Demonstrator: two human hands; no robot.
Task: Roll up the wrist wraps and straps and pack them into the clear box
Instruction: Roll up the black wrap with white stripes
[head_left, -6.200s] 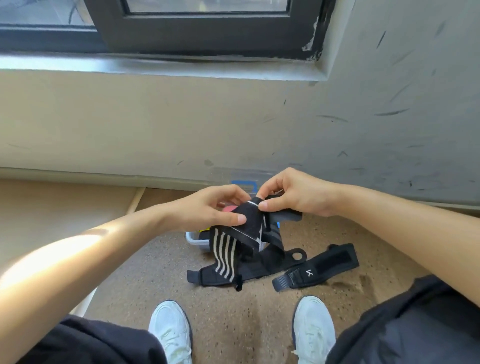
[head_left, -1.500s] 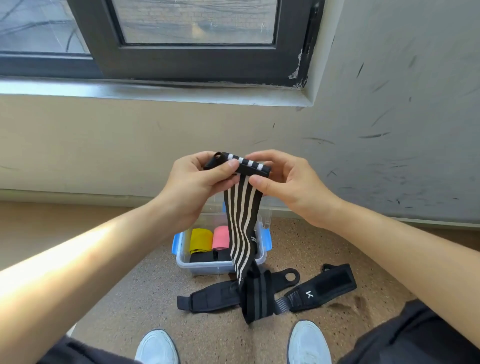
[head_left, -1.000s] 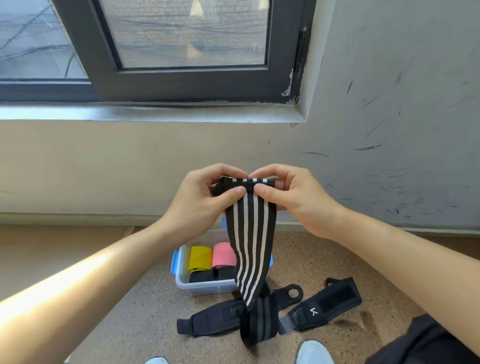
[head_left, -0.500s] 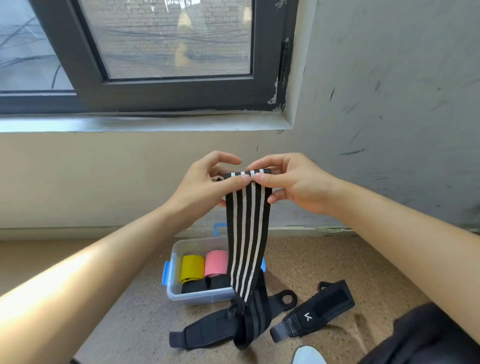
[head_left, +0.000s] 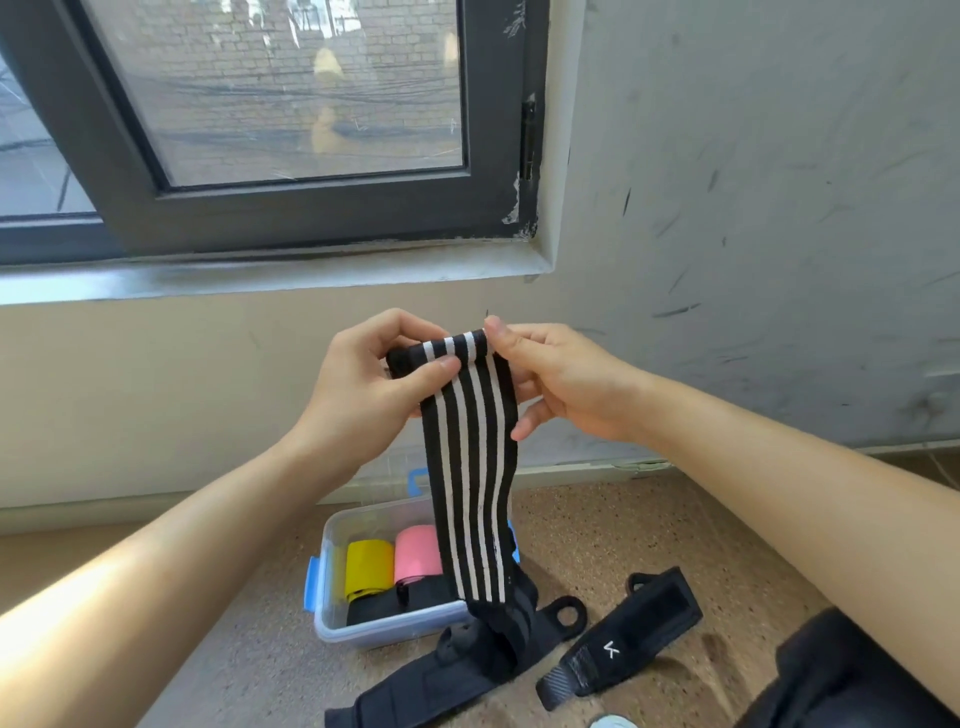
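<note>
At chest height, below a window, the fingers (head_left: 441, 370) of the left hand (head_left: 358, 389) and the right hand (head_left: 571, 384) curl round the top end of a black-and-white striped wrist wrap (head_left: 470, 467), pinching its first tight turns. The rest of the wrap hangs straight down, its lower end lying among loose black straps (head_left: 623, 639) on the floor (head_left: 649, 519). Just behind sits the clear box (head_left: 384, 631), holding a yellow roll (head_left: 369, 569) and a pink roll (head_left: 415, 553). Rolling looks barely begun. The next move probably calls for turning the roll downward, keeping the band taut and its edges aligned.
</note>
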